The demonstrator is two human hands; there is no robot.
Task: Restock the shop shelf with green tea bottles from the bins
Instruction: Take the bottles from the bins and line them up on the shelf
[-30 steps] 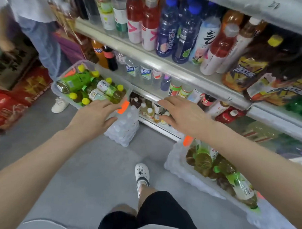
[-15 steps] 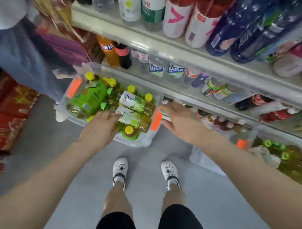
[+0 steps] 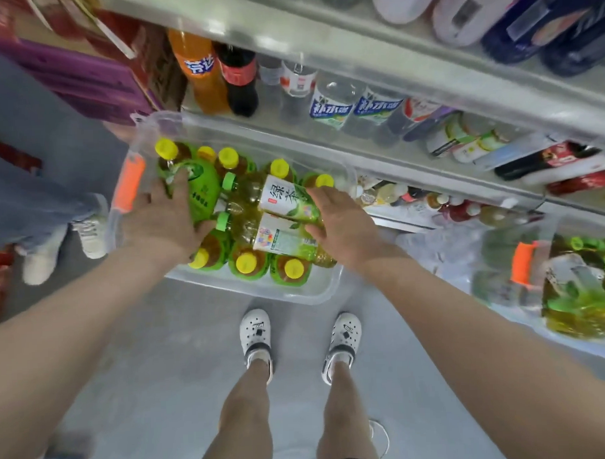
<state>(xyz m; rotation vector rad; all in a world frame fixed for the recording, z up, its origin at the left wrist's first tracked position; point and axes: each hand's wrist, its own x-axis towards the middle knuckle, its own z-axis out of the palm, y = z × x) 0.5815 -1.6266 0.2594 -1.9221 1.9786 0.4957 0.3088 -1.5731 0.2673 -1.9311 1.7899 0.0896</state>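
White clogs point(image 3: 256, 337) stand on grey floor. Just beyond, the left hand point(image 3: 163, 217) grips a green-wrapped bottle point(image 3: 203, 191) lying atop upright green tea bottles point(image 3: 247, 264) in a clear bin point(image 3: 296, 294). The right hand point(image 3: 342, 224), apart from it, touches two lying white-labelled bottles point(image 3: 286, 202); whether it grips them is unclear. Farther back, the shelf point(image 3: 391, 68) holds mixed drinks.

Bottles point(image 3: 282, 202) in bin point(image 3: 296, 294) before shelf point(image 3: 429, 171), second bin point(image 3: 466, 258) at right
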